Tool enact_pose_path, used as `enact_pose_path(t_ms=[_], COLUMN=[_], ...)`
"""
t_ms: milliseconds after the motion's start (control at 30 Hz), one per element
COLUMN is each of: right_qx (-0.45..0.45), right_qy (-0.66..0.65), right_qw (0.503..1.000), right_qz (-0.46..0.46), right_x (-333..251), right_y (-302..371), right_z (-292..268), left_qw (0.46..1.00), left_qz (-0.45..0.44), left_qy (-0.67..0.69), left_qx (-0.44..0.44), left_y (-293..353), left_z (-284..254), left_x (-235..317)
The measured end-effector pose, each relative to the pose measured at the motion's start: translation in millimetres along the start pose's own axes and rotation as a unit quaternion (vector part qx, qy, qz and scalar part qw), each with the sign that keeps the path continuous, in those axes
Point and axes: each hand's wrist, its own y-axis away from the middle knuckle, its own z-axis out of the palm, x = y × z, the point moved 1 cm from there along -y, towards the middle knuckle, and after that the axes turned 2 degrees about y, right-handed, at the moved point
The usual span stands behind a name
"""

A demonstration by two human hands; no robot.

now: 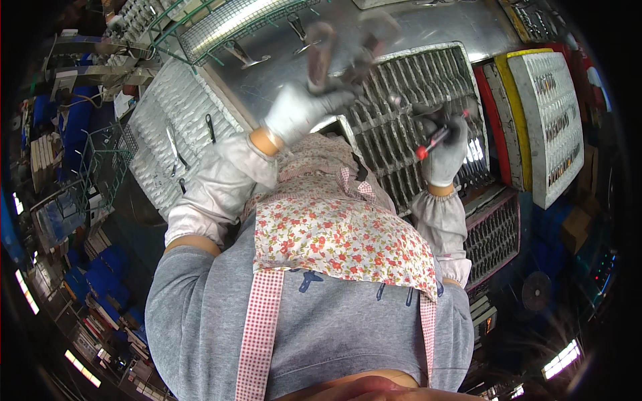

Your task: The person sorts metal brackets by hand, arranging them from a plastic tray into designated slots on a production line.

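Observation:
My left hand [304, 110], in a whitish glove, is closed round dark metal pieces with rounded ends [321, 57]. They are smeared by motion, so their exact kind does not show. In my right hand [447, 157], also gloved, is a slim dark tool with red ends [435, 142], its fingers wrapped round it. Below and between both hands lies a grey ribbed tray [421, 70] with rows of narrow slots and metal pieces in them. The right hand is over the tray's right part; the left is at its upper left edge.
A white ribbed tray [157, 110] at left carries thin metal tools [175, 150]. Green wire baskets [221, 40] stand at the back on the metal table [251, 87], near small metal pieces [249, 59]. Red, yellow and white trays [552, 120] lean at right; another slotted tray [495, 230] lies below.

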Motion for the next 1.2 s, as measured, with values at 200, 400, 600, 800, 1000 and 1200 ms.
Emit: enact_pose_path(t_ms=[200,400,600,800,1000,1200], right_qx=[-0.072,-0.104,-0.103,-0.119,-0.119,-0.226], right_qy=[-0.038,-0.108,-0.138,-0.151,-0.109,0.247], right_qw=[0.971,0.947,0.941,0.933,0.954,0.942], right_qz=[0.224,0.283,0.291,0.303,0.252,-0.015], right_x=[0.4,-0.5,-1.7,9.2,11.1,-22.3], right_y=[-10.6,-13.7,-12.7,-11.1,-24.5,-42.8], right_z=[9.6,16.4,21.5,18.5,37.6,103.5], left_qw=[0.888,0.868,0.871,0.867,0.884,0.939], left_qz=[-0.273,-0.253,-0.275,-0.236,-0.286,-0.255], left_qy=[0.363,0.426,0.404,0.439,0.369,0.204], left_qx=[0.066,0.037,0.039,0.004,-0.004,0.110], left_y=[-1.3,-5.1,-4.7,0.4,18.4,86.6], left_z=[-18.0,-28.9,-29.5,-36.1,-48.1,-102.3], left_x=[-18.8,-26.3,-21.9,-26.2,-8.9,-18.2])
